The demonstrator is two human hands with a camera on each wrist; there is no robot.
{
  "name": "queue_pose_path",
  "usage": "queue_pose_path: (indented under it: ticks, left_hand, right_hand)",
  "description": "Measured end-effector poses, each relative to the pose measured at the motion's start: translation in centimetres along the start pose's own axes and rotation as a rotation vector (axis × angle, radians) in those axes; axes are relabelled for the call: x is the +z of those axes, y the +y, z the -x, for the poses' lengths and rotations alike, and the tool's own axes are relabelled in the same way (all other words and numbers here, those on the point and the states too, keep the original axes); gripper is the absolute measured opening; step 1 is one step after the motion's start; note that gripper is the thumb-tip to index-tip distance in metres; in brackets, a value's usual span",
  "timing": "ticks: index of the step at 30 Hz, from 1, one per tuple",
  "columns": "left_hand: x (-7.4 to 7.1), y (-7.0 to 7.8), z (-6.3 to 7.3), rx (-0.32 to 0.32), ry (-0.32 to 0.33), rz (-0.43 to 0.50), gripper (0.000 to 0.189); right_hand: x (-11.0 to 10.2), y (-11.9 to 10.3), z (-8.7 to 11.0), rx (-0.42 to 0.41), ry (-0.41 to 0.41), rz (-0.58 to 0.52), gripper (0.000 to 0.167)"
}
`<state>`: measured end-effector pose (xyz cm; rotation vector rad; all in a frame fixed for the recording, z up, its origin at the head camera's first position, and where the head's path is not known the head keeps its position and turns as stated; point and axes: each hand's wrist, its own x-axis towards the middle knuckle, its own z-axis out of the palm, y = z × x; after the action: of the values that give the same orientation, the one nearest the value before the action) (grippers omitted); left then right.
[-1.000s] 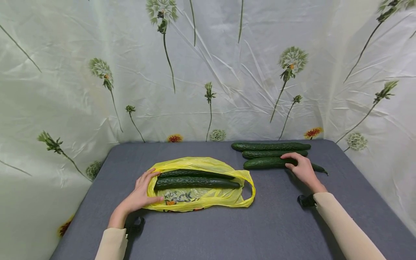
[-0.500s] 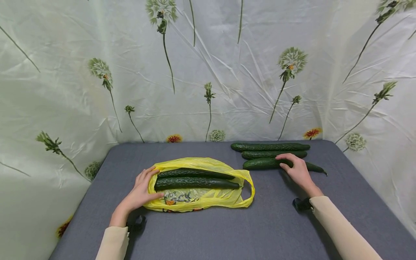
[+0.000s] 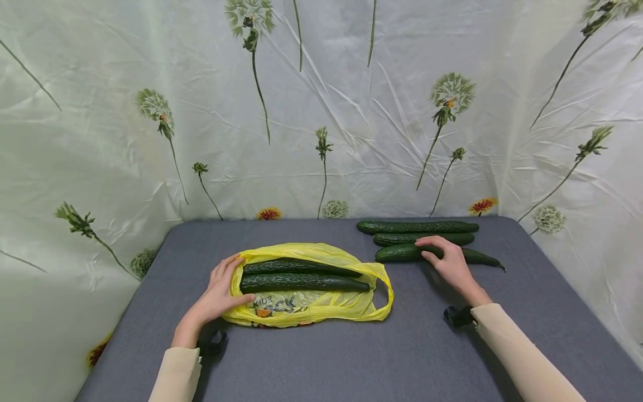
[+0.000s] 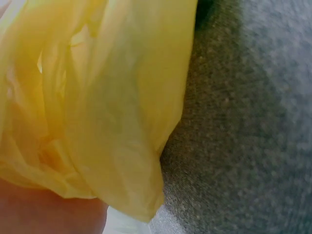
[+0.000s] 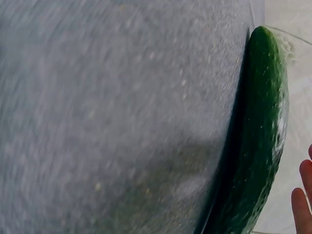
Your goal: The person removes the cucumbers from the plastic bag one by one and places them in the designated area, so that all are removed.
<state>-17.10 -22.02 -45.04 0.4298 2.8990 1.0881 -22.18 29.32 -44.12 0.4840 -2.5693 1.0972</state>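
The right hand (image 3: 449, 267) lies over the front cucumber (image 3: 399, 253), thumb and fingers parted and gripping nothing; the right wrist view shows a gap between the fingertips and its skin. Just behind lie a middle cucumber (image 3: 394, 239) and a back cucumber (image 3: 418, 226). The left hand (image 3: 216, 290) spreads across the left end of a yellow bag (image 3: 346, 310), though whether it pinches the plastic cannot be told. Two bagged cucumbers (image 3: 303, 282) lie side by side in its mouth, upon a grey table (image 3: 321, 363) before flowered cloth (image 3: 372, 106)
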Motion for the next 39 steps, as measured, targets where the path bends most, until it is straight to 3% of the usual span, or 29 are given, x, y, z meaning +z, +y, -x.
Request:
queue_pose_path:
  ticks: [10, 17, 39]
  left_hand:
    - [-0.1, 0.1, -0.2, 0.025, 0.030, 0.002, 0.087]
    - [-0.2, 0.2, -0.3, -0.007, 0.008, 0.006, 0.088]
    - [0.0, -0.3, -0.4, -0.010, -0.019, -0.003, 0.090]
  right_hand:
    - [0.7, -1.1, 0.1, -0.058, -0.001, -0.013, 0.025]
    - [1.0, -1.5, 0.1, -0.081, -0.010, -0.029, 0.025]
    - [2.7, -4.4, -0.7, -0.140, -0.045, -0.116, 0.026]
